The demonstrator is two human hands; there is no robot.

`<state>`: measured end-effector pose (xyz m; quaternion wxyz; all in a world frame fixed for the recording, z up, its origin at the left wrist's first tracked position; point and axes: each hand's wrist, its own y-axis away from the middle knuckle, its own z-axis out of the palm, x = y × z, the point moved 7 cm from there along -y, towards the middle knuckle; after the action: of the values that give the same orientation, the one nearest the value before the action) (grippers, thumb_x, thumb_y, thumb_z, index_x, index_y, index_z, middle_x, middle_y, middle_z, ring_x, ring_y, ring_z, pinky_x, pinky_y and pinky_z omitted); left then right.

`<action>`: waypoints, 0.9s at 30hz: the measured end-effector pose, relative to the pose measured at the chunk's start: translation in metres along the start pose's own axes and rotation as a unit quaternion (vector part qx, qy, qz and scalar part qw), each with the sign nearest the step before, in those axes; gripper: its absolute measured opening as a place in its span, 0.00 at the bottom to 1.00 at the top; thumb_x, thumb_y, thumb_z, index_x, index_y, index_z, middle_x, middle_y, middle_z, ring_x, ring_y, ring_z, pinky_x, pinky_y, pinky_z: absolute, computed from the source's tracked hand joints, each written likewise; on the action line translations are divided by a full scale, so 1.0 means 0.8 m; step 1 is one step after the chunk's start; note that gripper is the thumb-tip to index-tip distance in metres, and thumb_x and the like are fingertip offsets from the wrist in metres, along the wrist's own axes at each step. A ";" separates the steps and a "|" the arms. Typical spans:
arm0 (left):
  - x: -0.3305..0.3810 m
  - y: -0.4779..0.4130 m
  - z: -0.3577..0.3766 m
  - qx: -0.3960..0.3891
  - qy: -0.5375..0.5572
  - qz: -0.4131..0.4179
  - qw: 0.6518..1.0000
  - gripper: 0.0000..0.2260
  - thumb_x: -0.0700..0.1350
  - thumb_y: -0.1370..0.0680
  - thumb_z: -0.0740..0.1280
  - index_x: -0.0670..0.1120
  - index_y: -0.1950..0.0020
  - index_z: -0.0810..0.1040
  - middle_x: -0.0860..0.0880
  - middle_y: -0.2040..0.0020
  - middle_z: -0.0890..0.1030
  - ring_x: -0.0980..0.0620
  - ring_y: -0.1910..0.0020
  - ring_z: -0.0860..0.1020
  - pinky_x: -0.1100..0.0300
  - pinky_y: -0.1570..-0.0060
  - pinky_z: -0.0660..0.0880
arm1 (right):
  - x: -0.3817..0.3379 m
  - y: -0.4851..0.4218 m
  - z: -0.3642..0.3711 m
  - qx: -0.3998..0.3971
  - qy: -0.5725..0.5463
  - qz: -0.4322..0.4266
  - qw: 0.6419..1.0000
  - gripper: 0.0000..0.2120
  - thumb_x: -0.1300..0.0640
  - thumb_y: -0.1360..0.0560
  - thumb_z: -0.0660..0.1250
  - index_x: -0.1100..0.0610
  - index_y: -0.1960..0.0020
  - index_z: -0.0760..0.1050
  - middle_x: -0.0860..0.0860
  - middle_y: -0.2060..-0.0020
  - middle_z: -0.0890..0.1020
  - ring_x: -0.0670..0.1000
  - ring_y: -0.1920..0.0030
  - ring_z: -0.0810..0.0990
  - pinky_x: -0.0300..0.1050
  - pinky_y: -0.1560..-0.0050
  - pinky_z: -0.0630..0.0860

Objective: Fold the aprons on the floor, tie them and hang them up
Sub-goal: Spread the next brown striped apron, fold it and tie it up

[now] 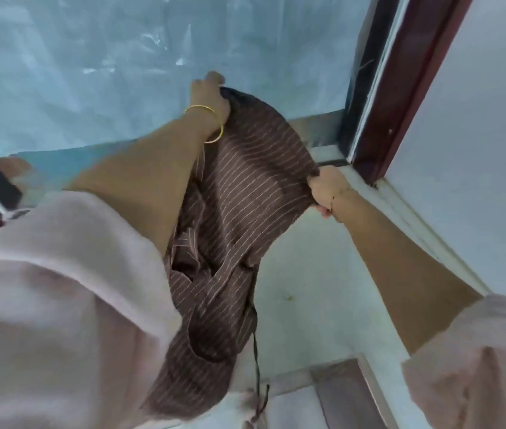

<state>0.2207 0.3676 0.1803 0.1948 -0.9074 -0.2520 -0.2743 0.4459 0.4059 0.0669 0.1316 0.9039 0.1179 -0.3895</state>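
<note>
Brown cloth apron w/ thin pale stripes: held in the air btw both hands, in front of the sheet & frame. Top edge is stretched from L hand down-right to R hand. The rest hangs toward the person in loose bunched folds, lower part lying against the L sleeve.
L hand: highest hand in view, up against the sheet. Grip closed on the apron's upper corner, fingers curled over the edge & mostly hidden by cloth.
R hand: lower & to the right of L hand, near the foot of the frame. Grip is a tight fist pinching the apron's other edge, cloth taut from it.
Thin dark cord: hangs straight down from the apron's lower folds; its end is blurred near the bottom edge.
Gold bangle: on L wrist, just touching the apron's edge.
Dark thread band: round R wrist.
Pale pink sleeves: loose, reaching approx. to the elbows, forearms bare. L one fills lower left, R one sits at lower right.
Pale blue plastic sheet: crinkled, shiny, covers upper left behind L hand.
Dark red frame: slants along the sheet's right side, w/ a white strip on its inner edge.
White wall: right of the frame.
Pale scuffed surface: behind the apron, below R hand.
</note>
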 end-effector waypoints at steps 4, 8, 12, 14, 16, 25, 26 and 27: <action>0.028 -0.026 0.159 -0.204 -0.030 0.100 0.973 0.43 0.46 0.27 0.71 0.51 0.22 0.45 0.42 0.23 0.45 0.41 0.24 0.49 0.48 0.28 0.53 | 0.141 -0.048 -0.036 0.076 0.155 0.179 0.968 0.13 0.60 0.22 0.57 0.63 0.40 0.72 0.60 0.51 0.78 0.60 0.51 0.79 0.52 0.50 0.77; -0.074 -0.011 0.247 -0.186 -0.118 0.061 0.974 0.27 0.42 0.25 0.67 0.45 0.28 0.62 0.40 0.28 0.59 0.39 0.30 0.61 0.46 0.32 0.63 | 0.218 -0.052 -0.029 0.097 0.284 0.285 0.910 0.27 0.59 0.26 0.64 0.60 0.30 0.59 0.59 0.39 0.71 0.61 0.41 0.73 0.55 0.43 0.73; -0.181 0.033 0.302 -0.243 -0.178 -0.022 0.953 0.23 0.45 0.24 0.68 0.40 0.33 0.66 0.38 0.32 0.62 0.39 0.36 0.66 0.46 0.37 0.69 | 0.198 -0.093 0.060 -0.002 0.341 0.132 0.931 0.25 0.62 0.26 0.63 0.59 0.31 0.62 0.59 0.36 0.68 0.60 0.38 0.70 0.55 0.43 0.73; -0.217 0.052 0.326 -0.294 -0.202 -0.045 0.933 0.24 0.47 0.25 0.69 0.41 0.33 0.66 0.39 0.32 0.62 0.40 0.35 0.66 0.46 0.36 0.70 | 0.195 -0.110 0.115 -0.078 0.294 0.112 0.946 0.18 0.64 0.24 0.61 0.60 0.35 0.66 0.58 0.38 0.70 0.59 0.40 0.73 0.55 0.43 0.74; -0.235 0.069 0.341 -0.333 -0.232 -0.033 0.913 0.25 0.47 0.26 0.70 0.43 0.33 0.66 0.41 0.32 0.63 0.41 0.35 0.66 0.48 0.37 0.71 | 0.191 -0.115 0.151 -0.105 0.268 0.097 0.953 0.20 0.63 0.23 0.60 0.58 0.32 0.63 0.59 0.36 0.68 0.60 0.40 0.73 0.55 0.42 0.74; -0.293 0.066 0.347 -0.365 -0.374 0.013 0.853 0.29 0.46 0.26 0.69 0.46 0.29 0.59 0.44 0.30 0.61 0.43 0.33 0.63 0.51 0.39 0.72 | 0.196 -0.176 0.219 -0.155 0.376 -0.002 0.913 0.25 0.50 0.21 0.59 0.51 0.27 0.57 0.54 0.28 0.61 0.62 0.32 0.63 0.57 0.40 0.72; -0.294 0.068 0.348 -0.371 -0.378 0.022 0.848 0.29 0.46 0.26 0.69 0.46 0.29 0.60 0.44 0.30 0.61 0.43 0.33 0.64 0.52 0.40 0.73 | 0.198 -0.177 0.218 -0.149 0.388 0.004 0.909 0.24 0.49 0.22 0.60 0.52 0.29 0.59 0.54 0.31 0.64 0.61 0.33 0.64 0.56 0.42 0.72; -0.292 0.072 0.349 -0.377 -0.378 0.031 0.845 0.29 0.47 0.26 0.69 0.46 0.29 0.61 0.44 0.30 0.61 0.44 0.34 0.65 0.53 0.42 0.74 | 0.200 -0.176 0.214 -0.134 0.394 0.012 0.909 0.23 0.49 0.23 0.61 0.53 0.30 0.61 0.54 0.33 0.65 0.61 0.34 0.65 0.55 0.44 0.73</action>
<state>0.1959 0.3766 -0.1873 -0.2646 -0.9516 -0.1545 0.0225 0.3932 0.4989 -0.1844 0.1993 0.9589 0.2008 0.0193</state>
